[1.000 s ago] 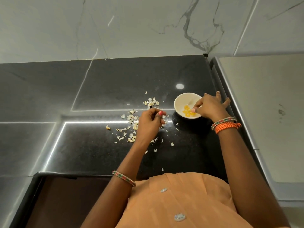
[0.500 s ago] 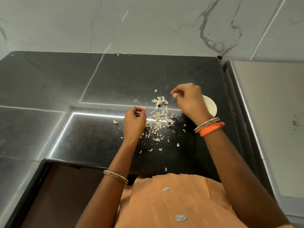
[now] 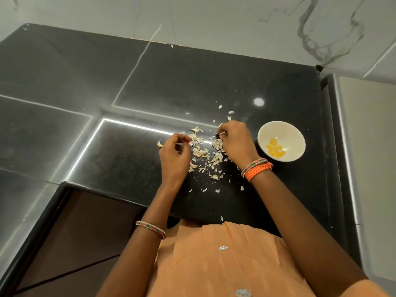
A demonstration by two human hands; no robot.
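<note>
A white bowl [image 3: 294, 133] with a few yellow peeled cloves [image 3: 275, 150] stands on the black counter [image 3: 214, 82]. Left of the bowl lies a loose pile of pale garlic skins [image 3: 201, 153]. My right hand [image 3: 235, 142] is over the pile's right side, and its fingertips pinch a small pale garlic piece [image 3: 222, 133]. At the pile's left edge my left hand [image 3: 174, 155] hovers with curled fingers, thumb and forefinger close together. Nothing shows between them.
Skin flakes are scattered over the counter toward its front edge [image 3: 192, 209]. A marble wall [image 3: 214, 20] backs the counter. A grey steel surface [image 3: 368, 146] borders it on the right. Below left is a dark brown cabinet front [image 3: 75, 232].
My right hand has left the bowl and come down onto the skin pile, pinching a piece. The bowl is uncovered again. My left hand stays at the pile's left edge.
</note>
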